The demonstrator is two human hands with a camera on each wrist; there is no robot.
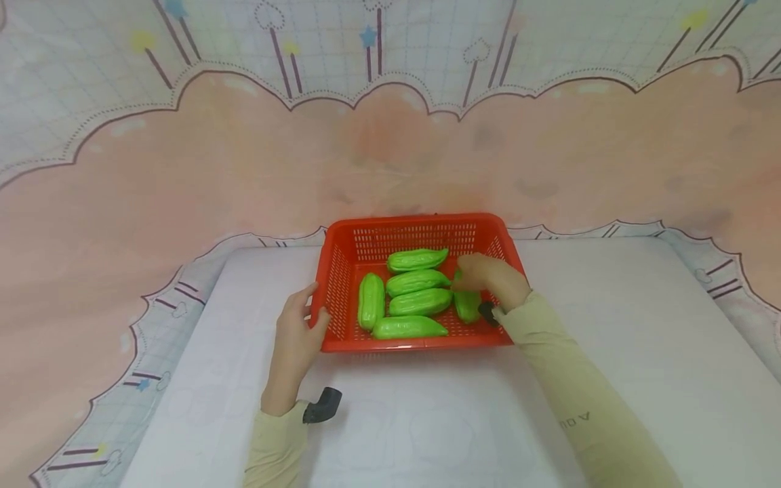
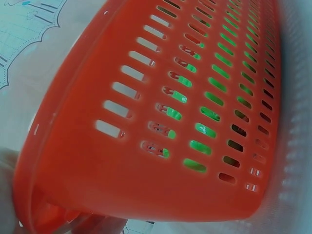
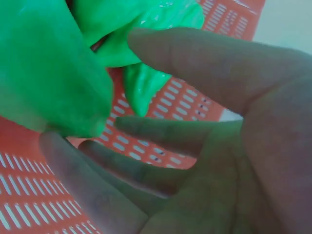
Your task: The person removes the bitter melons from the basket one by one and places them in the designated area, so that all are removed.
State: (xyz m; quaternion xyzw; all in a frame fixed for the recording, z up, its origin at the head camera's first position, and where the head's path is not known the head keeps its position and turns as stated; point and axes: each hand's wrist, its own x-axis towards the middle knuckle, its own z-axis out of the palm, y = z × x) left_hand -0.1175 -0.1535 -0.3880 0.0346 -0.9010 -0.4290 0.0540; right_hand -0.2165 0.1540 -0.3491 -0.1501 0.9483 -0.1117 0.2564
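A red plastic basket point(image 1: 421, 343) stands on the table with several ribbed green bitter melons point(image 1: 418, 302) lying inside. My left hand point(image 1: 299, 335) holds the basket's left rim; in the left wrist view only a blurred bit of that hand shows beside the rim. My right hand point(image 1: 491, 276) is inside the basket at the right, over a bitter melon point(image 1: 468, 306) that it partly covers. In the right wrist view the thumb and fingers are spread apart, and one fingertip touches or nearly touches the end of a close bitter melon point(image 3: 58, 73).
The basket stands on a white tabletop point(image 1: 390, 413), near its back edge. Behind hangs a patterned cloth point(image 1: 390, 156) in pink and white. A black strap end point(image 1: 323, 405) sticks out at the left sleeve. Slotted basket walls point(image 2: 161, 97) rise around the bitter melons.
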